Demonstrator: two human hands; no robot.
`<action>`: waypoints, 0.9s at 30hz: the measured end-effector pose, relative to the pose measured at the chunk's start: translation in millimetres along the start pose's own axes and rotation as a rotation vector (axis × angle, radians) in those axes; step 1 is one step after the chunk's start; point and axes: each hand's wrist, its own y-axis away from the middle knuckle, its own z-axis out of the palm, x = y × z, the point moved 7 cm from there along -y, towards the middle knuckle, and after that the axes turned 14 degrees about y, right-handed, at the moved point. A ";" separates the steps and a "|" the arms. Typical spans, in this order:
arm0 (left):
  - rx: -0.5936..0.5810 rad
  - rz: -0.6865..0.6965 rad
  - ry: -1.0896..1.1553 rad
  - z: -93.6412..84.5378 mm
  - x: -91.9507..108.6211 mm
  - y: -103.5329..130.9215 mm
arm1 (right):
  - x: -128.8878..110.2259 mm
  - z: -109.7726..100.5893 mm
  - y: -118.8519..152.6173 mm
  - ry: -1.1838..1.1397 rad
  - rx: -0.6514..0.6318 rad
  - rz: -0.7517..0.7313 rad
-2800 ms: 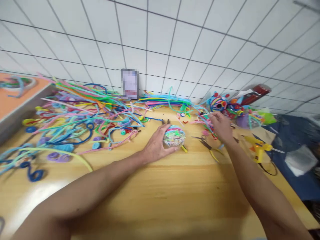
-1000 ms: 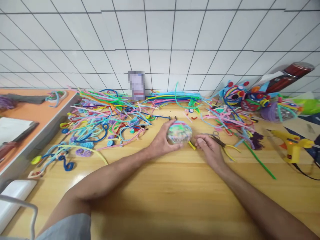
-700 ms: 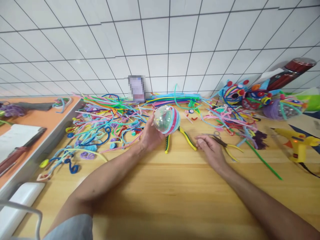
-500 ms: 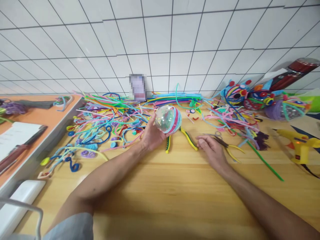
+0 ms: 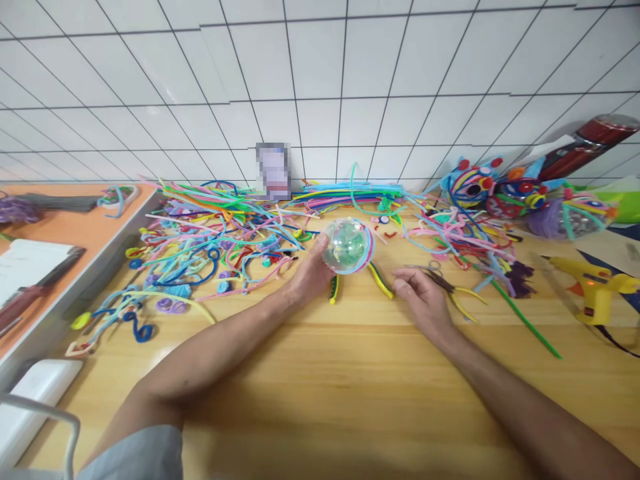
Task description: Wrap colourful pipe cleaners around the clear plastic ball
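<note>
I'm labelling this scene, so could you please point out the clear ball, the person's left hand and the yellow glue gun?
Clear ball (image 5: 347, 247), head view: middle of its transparent side.
Left hand (image 5: 311, 275), head view: middle of the hand.
Yellow glue gun (image 5: 595, 280), head view: body, above the handle.

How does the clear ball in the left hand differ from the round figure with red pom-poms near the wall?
The clear ball is mostly see-through, with pink and blue bands at one side; the round figure is largely covered in colour. The left hand holds the clear ball, while the round figure sits by the wall. Both are rounded and carry coloured bands.
</note>
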 end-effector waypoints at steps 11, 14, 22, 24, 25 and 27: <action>-0.120 -0.120 -0.270 -0.7 -31.8 25.7 | -28.6 -0.1 18.1 0.053 0.045 -0.182; -0.116 -0.206 -0.171 9.1 -34.9 26.4 | -28.7 1.3 18.2 0.028 0.056 -0.177; -0.118 -0.226 -0.118 17.1 -32.6 24.6 | -32.9 2.3 16.5 -0.035 0.015 -0.173; -0.120 -0.218 -0.130 16.4 -33.1 24.4 | -33.0 2.6 16.3 -0.035 0.023 -0.170; -0.122 -0.214 -0.135 15.6 -33.5 24.4 | -32.6 2.9 16.2 -0.029 0.026 -0.166; -0.121 -0.198 -0.161 12.1 -33.5 24.6 | -31.2 3.9 15.9 -0.011 0.022 -0.158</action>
